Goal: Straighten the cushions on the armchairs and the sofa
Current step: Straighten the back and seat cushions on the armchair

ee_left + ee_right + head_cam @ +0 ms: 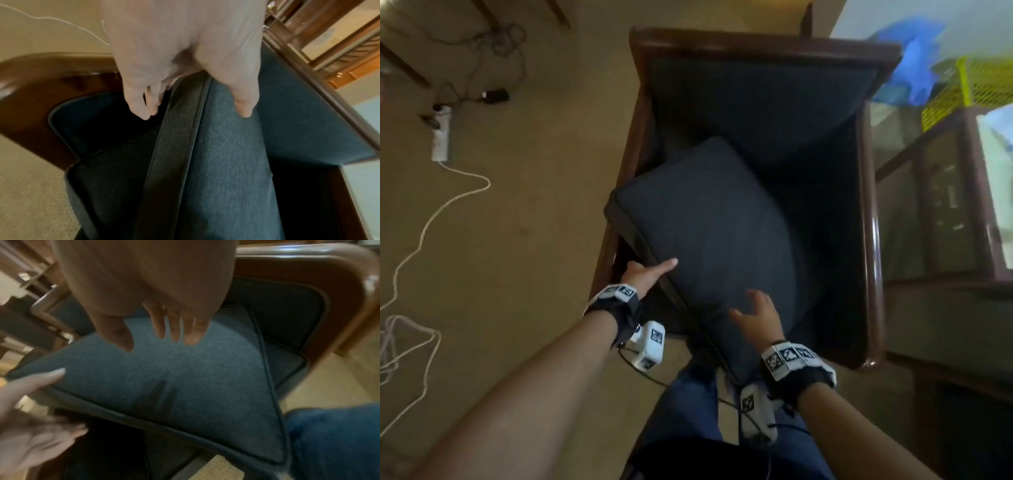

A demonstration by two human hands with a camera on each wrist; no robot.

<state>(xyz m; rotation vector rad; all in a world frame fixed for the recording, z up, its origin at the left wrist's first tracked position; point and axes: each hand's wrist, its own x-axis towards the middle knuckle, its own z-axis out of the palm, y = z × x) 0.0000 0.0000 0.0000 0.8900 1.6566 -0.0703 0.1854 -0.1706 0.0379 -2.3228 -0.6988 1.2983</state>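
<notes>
The dark blue-grey, square, piped fabric seat cushion [709, 240] is lying skewed and tilted in the dark wooden armchair [873, 240], its near corner overhanging the front edge. The left hand [643, 274] is taking the cushion's left edge in its grip, thumb lying on the woven top and fingers [144, 104] reaching below the piped side band. The right hand [756, 315] is hovering over the near part of the cushion top with its grip slack, fingers [191, 331] spread and holding nothing. The armchair's back pad is matching the cushion's cloth; its rounded arms are glossy.
</notes>
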